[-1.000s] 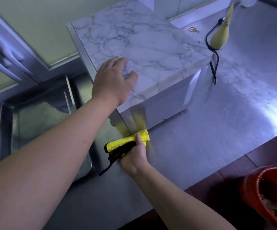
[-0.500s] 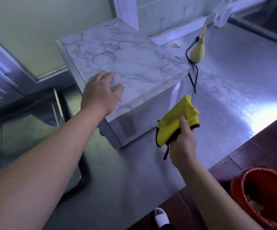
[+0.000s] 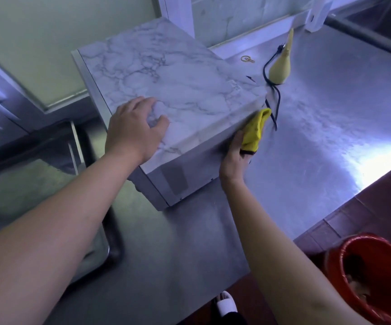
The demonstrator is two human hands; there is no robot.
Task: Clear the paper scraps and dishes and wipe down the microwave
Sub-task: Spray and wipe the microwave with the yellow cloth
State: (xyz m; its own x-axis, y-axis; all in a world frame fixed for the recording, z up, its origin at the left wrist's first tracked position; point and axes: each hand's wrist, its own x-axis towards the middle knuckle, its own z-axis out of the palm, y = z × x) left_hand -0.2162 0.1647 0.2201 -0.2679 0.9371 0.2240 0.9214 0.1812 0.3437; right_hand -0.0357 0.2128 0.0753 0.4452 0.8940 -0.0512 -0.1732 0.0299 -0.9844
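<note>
The microwave, covered in white marble-pattern film, stands on the steel counter. My left hand lies flat on its top near the front corner, fingers spread. My right hand grips a yellow cloth with a black underside and presses it against the upper right side of the microwave, near the far corner.
A black power cord and a yellowish cone-shaped object lie behind the microwave on the right. A steel sink sits left of the counter. A red bucket holding scraps stands on the floor at lower right.
My right hand has lifted the cloth from the counter at the microwave's front base and carried it right and up to the side wall. The left hand stayed on top.
</note>
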